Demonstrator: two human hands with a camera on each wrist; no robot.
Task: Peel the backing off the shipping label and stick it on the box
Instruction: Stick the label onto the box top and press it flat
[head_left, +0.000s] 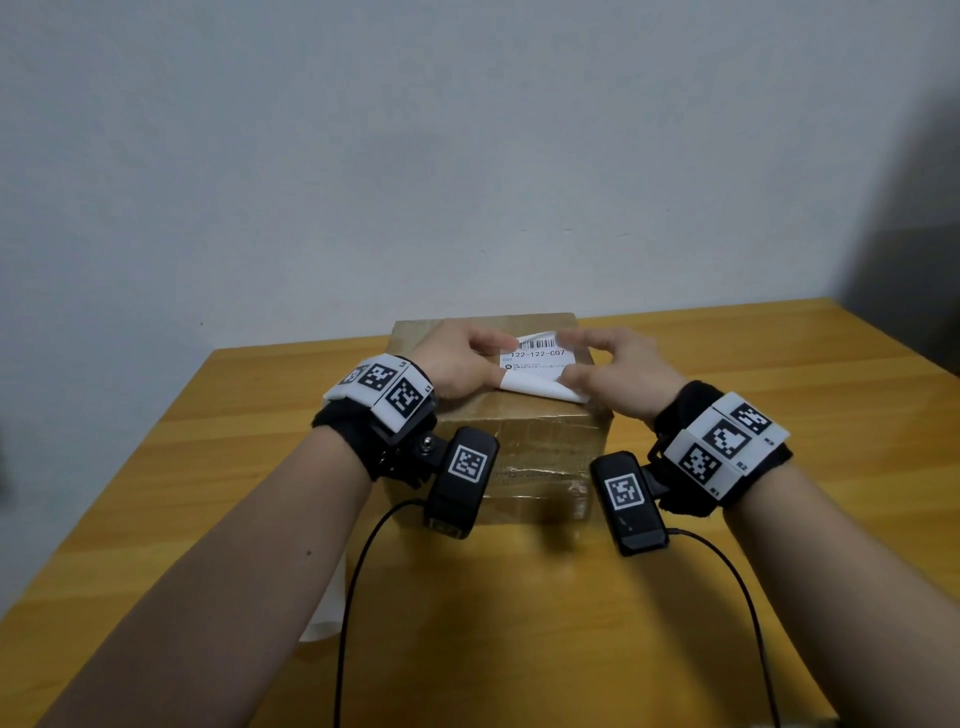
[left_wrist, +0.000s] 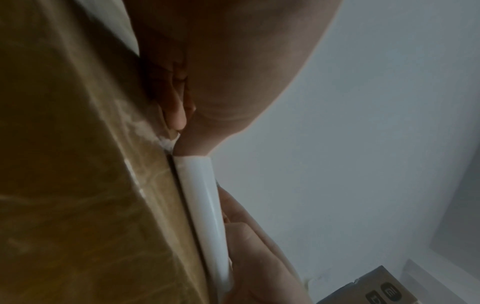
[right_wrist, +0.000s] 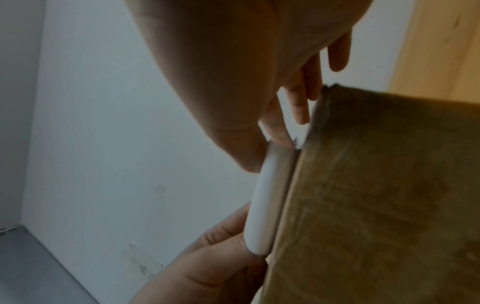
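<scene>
**Laying the label down on the box top**

The box (head_left: 498, 415) stands near the table's (head_left: 727, 571) far edge. The shipping label (head_left: 535, 358) lies on its top, near edge curled up. The left hand (head_left: 457, 364) and right hand (head_left: 613, 374) each pinch a side of it, thumb against fingers. Best, I judge, to hold it taut and lower the curl gradually, to avoid creases.

The head view shows the print; the wrist views show the rolled edge (left_wrist: 205, 216) lifted off the cardboard.
</scene>
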